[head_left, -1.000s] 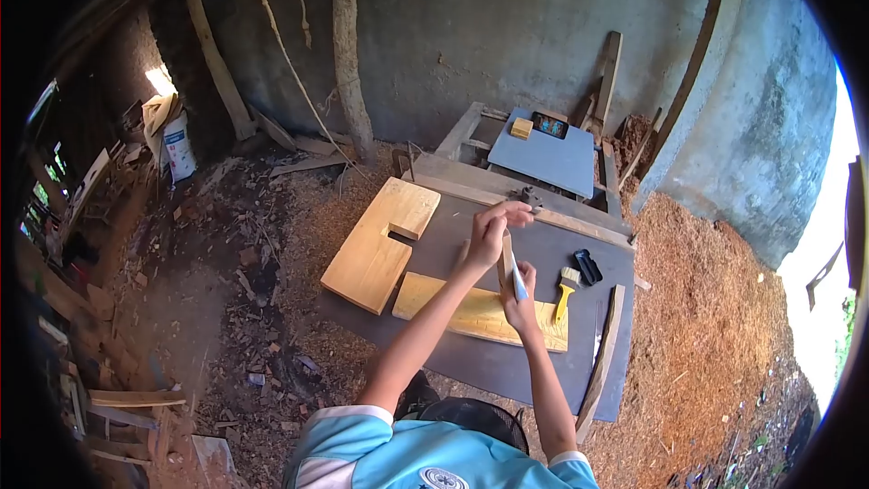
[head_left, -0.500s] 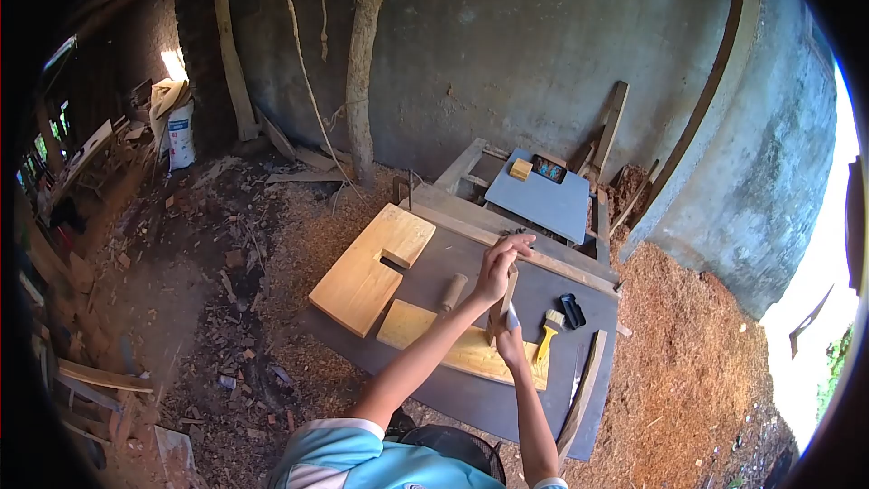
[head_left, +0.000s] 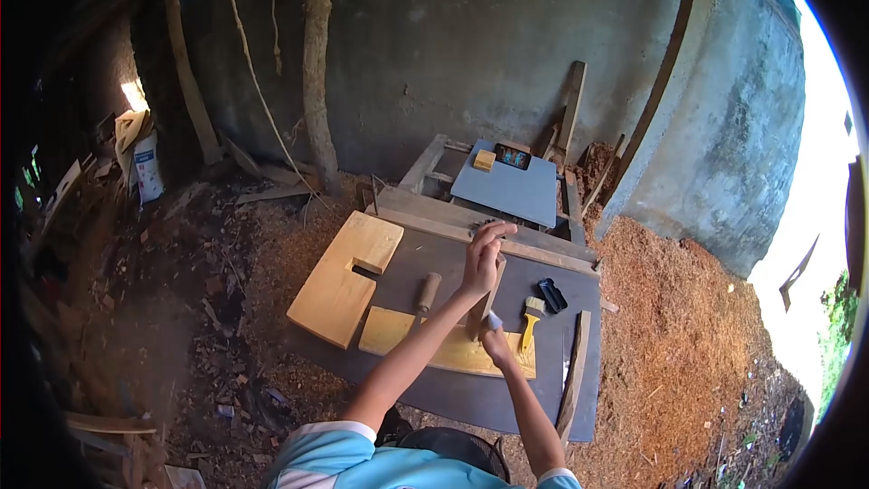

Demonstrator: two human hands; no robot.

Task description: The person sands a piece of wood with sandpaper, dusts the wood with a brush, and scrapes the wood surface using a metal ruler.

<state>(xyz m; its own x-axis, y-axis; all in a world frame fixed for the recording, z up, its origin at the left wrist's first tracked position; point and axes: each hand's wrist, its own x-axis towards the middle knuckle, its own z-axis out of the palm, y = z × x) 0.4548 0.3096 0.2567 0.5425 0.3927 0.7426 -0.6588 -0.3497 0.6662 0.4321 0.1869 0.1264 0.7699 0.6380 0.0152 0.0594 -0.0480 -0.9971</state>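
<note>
My left hand (head_left: 482, 263) is at the top of a narrow wooden piece (head_left: 487, 297), gripping it upright and slightly tilted over the bench. Low beside that piece, my right hand (head_left: 496, 344) is closed on a small thin grey piece (head_left: 491, 319), whose pale tip shows above the fingers; its kind is unclear. A long yellowish board (head_left: 444, 349) lies beneath both hands, partly hidden by my left forearm. A tool with a round wooden handle (head_left: 429, 292) rests by the board, its far end hidden. Right of my hands lies a yellow-handled paintbrush (head_left: 530, 321).
A notched wooden board (head_left: 337, 285) lies on the left of the dark bench (head_left: 407, 406). A black case (head_left: 552, 294) and a wooden strip (head_left: 575, 376) are on the right. Behind, a grey panel (head_left: 507, 190) bears a wood block (head_left: 484, 160) and a phone (head_left: 512, 157).
My view has turned, so the scene sits further left. My right hand has moved lower along the wooden piece; my left hand keeps its grip at the top.
</note>
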